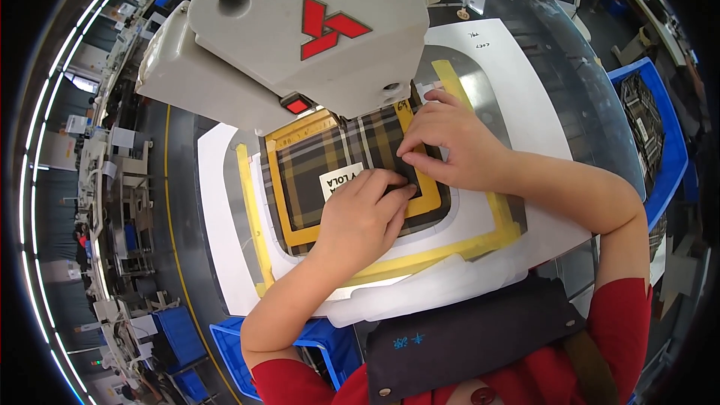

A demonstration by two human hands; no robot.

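Note:
Plaid fabric (307, 180) in dark grey, tan and white lies inside a yellow rectangular frame (304, 236) under the sewing machine head (375, 0). A small white printed label (340, 180) rests on the fabric, its right part covered by my left hand (364, 214). That hand lies over the fabric with fingers bent and reaching right, their tips touching the cloth by the frame's right side. My right hand (454, 142) is over the frame's right side. Its thumb and forefinger are drawn together at the fabric's edge; anything between them is too small to make out.
Yellow tape (390, 262) borders the opening in a white sheet (540, 127) around the frame. Crumpled white material (435, 292) lies along the near edge. A blue bin (675, 150) of dark parts stands right, another blue bin (330, 345) below. Workbenches line the left.

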